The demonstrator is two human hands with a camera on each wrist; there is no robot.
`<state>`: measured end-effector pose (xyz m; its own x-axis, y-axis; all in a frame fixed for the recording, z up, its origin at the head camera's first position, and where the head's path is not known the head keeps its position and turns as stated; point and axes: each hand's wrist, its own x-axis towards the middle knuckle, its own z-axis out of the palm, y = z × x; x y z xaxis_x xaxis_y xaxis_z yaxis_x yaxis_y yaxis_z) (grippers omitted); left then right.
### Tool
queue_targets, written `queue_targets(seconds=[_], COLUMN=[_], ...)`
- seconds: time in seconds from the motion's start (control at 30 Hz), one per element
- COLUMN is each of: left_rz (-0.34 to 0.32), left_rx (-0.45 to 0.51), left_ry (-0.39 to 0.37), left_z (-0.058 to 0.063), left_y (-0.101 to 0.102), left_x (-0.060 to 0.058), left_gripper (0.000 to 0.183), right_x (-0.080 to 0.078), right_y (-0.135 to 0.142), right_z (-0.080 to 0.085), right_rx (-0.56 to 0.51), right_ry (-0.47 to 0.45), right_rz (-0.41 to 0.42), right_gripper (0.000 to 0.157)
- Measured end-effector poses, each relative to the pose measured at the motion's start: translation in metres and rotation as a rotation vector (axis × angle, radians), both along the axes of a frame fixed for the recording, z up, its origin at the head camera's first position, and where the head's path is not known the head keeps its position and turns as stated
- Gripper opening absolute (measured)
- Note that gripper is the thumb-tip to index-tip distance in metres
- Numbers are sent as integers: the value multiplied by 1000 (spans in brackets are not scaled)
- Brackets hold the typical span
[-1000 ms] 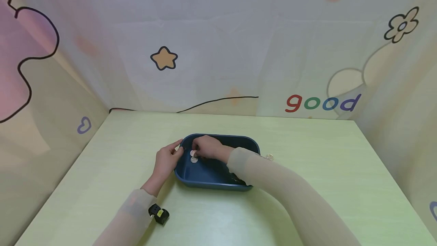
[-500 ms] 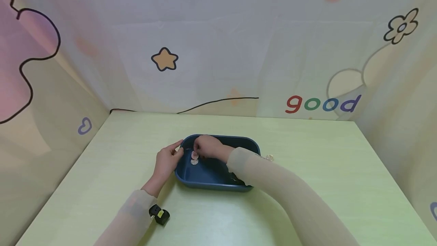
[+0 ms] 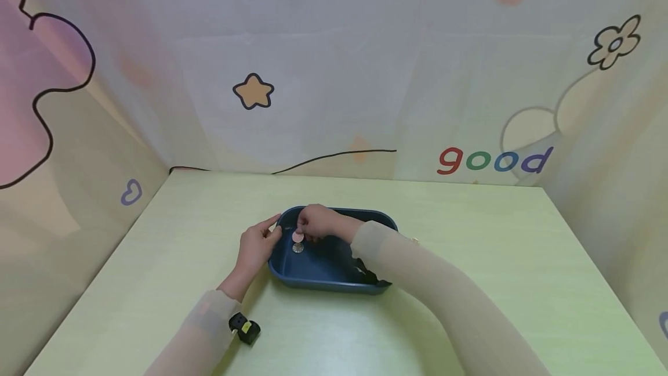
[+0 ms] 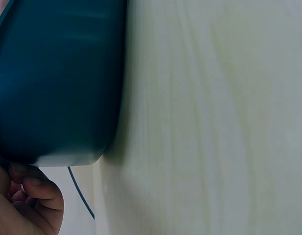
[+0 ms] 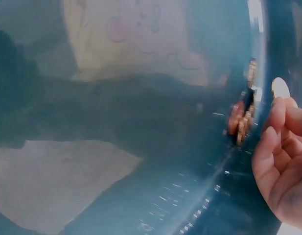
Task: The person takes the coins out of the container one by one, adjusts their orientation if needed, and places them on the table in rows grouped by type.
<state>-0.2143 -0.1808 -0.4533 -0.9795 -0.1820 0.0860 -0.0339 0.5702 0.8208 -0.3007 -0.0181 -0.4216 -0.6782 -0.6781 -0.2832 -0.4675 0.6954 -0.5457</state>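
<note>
My left hand (image 3: 256,250) grips the left end of a dark blue oval tray (image 3: 329,289); in the left wrist view its curled fingers (image 4: 45,193) meet the tray's rim. Inside the tray, at its left, my right hand (image 3: 318,222) pinches a coin (image 3: 298,237) between thumb and fingertip. The right wrist view shows this coin (image 5: 280,88) tilted on edge, above the tray floor. A second coin (image 3: 298,248) shows just below it in the head view. Several gold and copper-coloured coins (image 5: 241,122) appear near the tray's wall in the right wrist view, slightly blurred.
A pale wooden table (image 3: 469,208) carries the tray, with a printed curtain (image 3: 323,62) behind and at both sides. Right of the tray, a small shiny thing (image 3: 415,241) is mostly hidden by the right sleeve (image 3: 433,271). A black device (image 3: 244,328) sits at the left wrist.
My right hand has shifted slightly rightward with the coin, whose face now shows more fully. The sleeve covers more of the shiny thing at right. My left hand stays on the tray.
</note>
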Motion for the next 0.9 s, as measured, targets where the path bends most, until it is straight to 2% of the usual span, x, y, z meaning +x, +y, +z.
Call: queue_targets(seconds=[0.13,0.27,0.5,0.7,0.9], left_rz=[5,11,19,12,21], left_rx=[-3,-7,-11,-8,-14], left_ry=[-5,-9,-3,0,4], left_z=[-1,0,2,3,2], left_y=[0,0,2,3,2], left_x=[0,0,2,2,1], left_gripper=[43,43,42,42,41], right_x=[-1,-1,1,5,12], right_y=[3,8,25,45,62], right_z=[7,19,47,69,80], right_rx=[-28,-60,-105,-159,-233], right_ry=[-23,-49,-27,-24,-52], right_rz=[38,33,-5,-74,-118], right_gripper=[23,21,19,18,18])
